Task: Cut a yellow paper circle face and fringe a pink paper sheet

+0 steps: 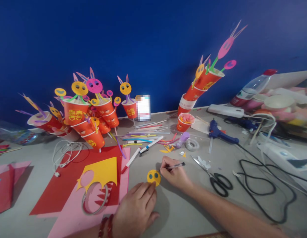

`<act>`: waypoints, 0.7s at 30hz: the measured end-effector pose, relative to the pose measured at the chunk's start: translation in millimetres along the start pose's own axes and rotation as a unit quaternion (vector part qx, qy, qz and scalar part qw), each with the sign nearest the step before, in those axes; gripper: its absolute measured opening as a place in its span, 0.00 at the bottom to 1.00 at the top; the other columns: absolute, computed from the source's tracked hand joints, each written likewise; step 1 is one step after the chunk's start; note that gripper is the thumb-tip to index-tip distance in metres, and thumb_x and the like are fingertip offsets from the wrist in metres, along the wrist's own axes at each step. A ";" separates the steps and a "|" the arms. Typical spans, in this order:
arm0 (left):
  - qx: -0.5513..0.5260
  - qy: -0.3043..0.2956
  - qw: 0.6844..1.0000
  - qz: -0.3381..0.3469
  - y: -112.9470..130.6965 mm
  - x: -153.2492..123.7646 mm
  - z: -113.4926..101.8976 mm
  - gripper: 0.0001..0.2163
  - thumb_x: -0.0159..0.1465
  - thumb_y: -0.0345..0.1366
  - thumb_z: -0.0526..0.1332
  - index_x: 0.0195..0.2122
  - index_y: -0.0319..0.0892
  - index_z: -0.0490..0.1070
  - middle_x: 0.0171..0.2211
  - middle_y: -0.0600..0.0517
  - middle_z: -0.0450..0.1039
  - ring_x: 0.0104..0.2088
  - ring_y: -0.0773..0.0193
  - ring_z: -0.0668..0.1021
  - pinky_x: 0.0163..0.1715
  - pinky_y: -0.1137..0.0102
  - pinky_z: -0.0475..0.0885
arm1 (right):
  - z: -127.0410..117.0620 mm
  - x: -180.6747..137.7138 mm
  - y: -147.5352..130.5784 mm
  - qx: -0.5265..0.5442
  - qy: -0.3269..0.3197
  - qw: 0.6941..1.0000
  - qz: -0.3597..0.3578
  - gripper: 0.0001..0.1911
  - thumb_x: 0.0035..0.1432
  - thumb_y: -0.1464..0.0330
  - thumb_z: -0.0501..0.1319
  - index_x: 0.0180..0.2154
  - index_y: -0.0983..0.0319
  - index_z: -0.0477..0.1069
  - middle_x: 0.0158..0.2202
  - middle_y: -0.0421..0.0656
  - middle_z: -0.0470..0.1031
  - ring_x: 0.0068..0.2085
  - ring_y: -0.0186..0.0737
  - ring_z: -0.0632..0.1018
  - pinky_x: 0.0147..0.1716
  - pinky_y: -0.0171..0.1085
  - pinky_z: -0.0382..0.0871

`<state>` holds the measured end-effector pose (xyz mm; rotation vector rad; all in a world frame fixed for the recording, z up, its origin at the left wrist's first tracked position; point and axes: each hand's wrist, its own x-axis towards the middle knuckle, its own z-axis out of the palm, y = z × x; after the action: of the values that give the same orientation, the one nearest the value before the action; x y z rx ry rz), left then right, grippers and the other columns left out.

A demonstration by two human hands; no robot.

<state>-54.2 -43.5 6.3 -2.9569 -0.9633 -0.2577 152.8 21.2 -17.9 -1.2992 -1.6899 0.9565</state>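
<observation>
A round yellow paper face [153,177] with two dark eyes lies flat on the grey table, near its front. My left hand [137,207] rests on the table with fingers stretched out, the fingertips over the disc's lower edge. A pen [177,165] with a clear barrel and black end is pinched in my right hand [173,173]. Its tip is at the right edge of the yellow face, mostly hidden by my fingers. Left of my hands, cut yellow paper [107,168] and a roll of tape [84,202] lie on red paper [61,188] and pink paper [69,219].
Black-handled scissors [219,184] lie right of my hand, near a blue glue gun [218,133] and its black cord [252,193]. Markers [131,160] and coloured sticks lie behind. Red paper cups [76,112] with paper rabbit faces stand along the blue wall [153,43].
</observation>
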 end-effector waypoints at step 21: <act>0.010 -0.017 1.000 0.010 0.8 -3.1 5.3 0.25 0.69 0.52 0.55 0.55 0.35 0.69 0.58 0.43 0.71 0.54 0.54 0.72 0.54 0.62 0.63 | -0.4 1.1 2.6 0.072 0.024 0.997 0.004 0.06 0.50 0.73 0.56 0.23 0.59 0.62 0.20 0.35 0.63 0.22 0.33 0.63 0.21 0.32 0.55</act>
<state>-55.4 -45.5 0.6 -2.9607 -0.9331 -0.1966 154.0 22.8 -19.9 -1.2254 -1.5498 1.0240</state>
